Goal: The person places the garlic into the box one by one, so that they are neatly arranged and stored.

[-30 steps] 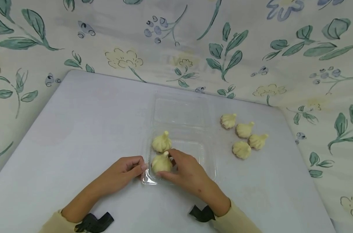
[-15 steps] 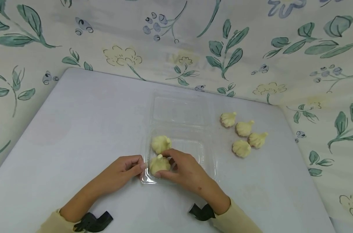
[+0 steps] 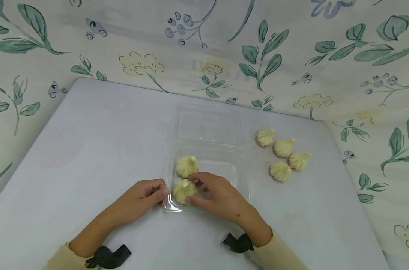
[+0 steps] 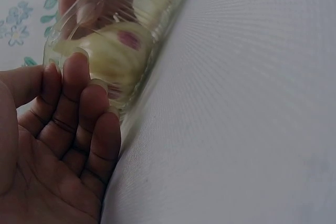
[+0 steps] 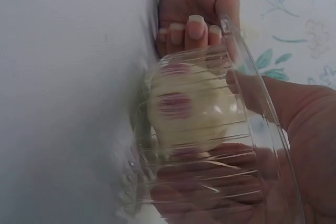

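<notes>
Two pale yellow garlic bulbs stand one behind the other in the left side of a clear plastic clamshell container. My left hand pinches its left rim between thumb and fingers, as the left wrist view also shows. Around the right side of the front garlic bulb my right hand lies with loosely bent fingers, the thumb at the bulb's lower right. Its index fingertip is near the rear garlic bulb. Through the clear wall in the right wrist view, the front bulb shows purple patches on its base.
Several more garlic bulbs lie grouped on the white table, right of the container. The container's lid is folded back, away from me. Floral cloth hangs behind the table.
The front bulb shifted slightly left and its stem tipped; the rear bulb's stem now leans right. Since half a second ago, my right hand has drawn back slightly to the right. The left hand stays put.
</notes>
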A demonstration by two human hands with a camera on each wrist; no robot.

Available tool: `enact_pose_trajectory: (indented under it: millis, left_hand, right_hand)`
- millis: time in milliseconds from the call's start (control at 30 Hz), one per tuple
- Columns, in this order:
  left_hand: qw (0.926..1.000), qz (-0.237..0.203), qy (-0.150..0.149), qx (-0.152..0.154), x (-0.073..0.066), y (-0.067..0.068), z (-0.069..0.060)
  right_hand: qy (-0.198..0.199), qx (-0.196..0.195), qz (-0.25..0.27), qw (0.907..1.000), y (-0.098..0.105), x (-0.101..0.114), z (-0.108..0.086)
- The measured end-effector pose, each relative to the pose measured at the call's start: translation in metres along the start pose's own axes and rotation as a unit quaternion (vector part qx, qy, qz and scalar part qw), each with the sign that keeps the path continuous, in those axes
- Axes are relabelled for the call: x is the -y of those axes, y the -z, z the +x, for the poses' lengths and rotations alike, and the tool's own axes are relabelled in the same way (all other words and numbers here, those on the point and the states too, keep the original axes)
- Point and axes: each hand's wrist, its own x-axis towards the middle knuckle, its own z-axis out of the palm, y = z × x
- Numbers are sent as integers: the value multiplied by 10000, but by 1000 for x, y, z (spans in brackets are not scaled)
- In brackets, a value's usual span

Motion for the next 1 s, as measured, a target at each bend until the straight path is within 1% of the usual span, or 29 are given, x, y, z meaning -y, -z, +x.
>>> enact_pose_trajectory:
  millis: [133,433,733,1000]
  left_hand:
    - [10000,17,27,-18,-1,0,0]
    - [10000,44,44,-34,-2,0,0]
    - [10000,62,-7,-74,-3,1,-2]
    - [10000,67,-35,-22,-3,1,0]
  right_hand:
    - [114,92,-150,9998,-2,-2,1]
    - [238,63,-278,9993,-2,-3,2]
    - [63,-71,-253,9996,-7,0,4]
    - [-7,-113,-298,9995,5,1,-1]
